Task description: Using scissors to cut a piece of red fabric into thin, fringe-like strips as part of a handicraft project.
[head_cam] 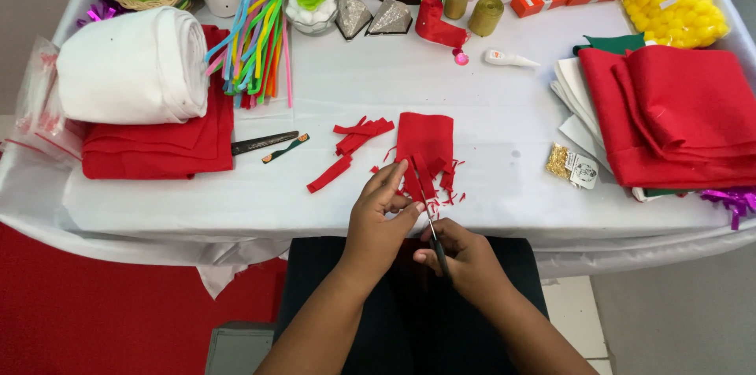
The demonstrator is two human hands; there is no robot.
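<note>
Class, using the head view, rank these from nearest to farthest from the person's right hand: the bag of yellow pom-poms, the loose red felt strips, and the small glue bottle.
From the right hand:
1. Red felt strips, up and left of it.
2. Glue bottle, farther back, slightly right.
3. Bag of yellow pom-poms, far right corner.

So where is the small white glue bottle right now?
The small white glue bottle lies on its side at the table's far centre-right, between the red ribbon roll and the stacked red felt sheets.

Matt red felt (pixel 425 142); smooth white tablecloth (pixel 504 107)
</note>
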